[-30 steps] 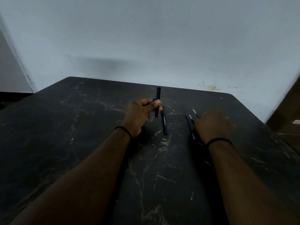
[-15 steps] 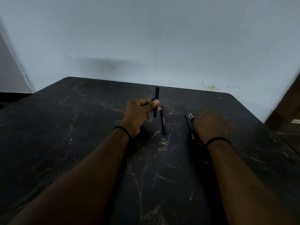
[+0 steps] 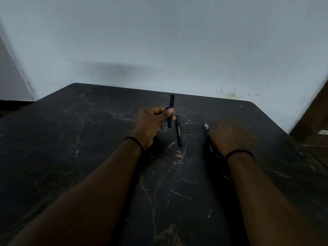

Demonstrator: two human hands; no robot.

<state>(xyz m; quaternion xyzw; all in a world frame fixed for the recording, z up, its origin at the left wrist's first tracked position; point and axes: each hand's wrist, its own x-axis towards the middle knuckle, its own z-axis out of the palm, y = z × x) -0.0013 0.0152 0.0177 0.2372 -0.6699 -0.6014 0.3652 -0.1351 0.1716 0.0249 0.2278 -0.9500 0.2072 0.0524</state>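
Left hand [image 3: 150, 122]: fingers curled, thumb pressed across a slim black plastic pen [image 3: 171, 107], held upright above the table. A small blue piece [image 3: 167, 107] shows just behind it in the same grip; probably a cap or a second pen, too small to tell.

Right hand [image 3: 229, 136]: low on the table, back toward the camera, blurred. Fingers are hidden, so I cannot tell whether they are spread or pinching. A dark blue pen [image 3: 205, 130] lies along its inner edge, touching or just under it.

Between the hands: a black pen with a blue tip and white lettering [image 3: 178, 134] lies flat, just beside the left thumb.

Judgement: the step looks like gathering pens into the left-hand bundle. To do it well, roll the dark blue pen onto the fingertips before lifting, since it lies flat on a hard top. Bring it parallel to the upright pen, and loosen the thumb only once it is seated.

Room: the black marble-patterned table [image 3: 88, 148] is open to the left and toward the body. The far edge lies near, against the pale grey wall [image 3: 159, 41]. The right edge slants close beside the right hand, so loose pens should be kept from rolling that way.
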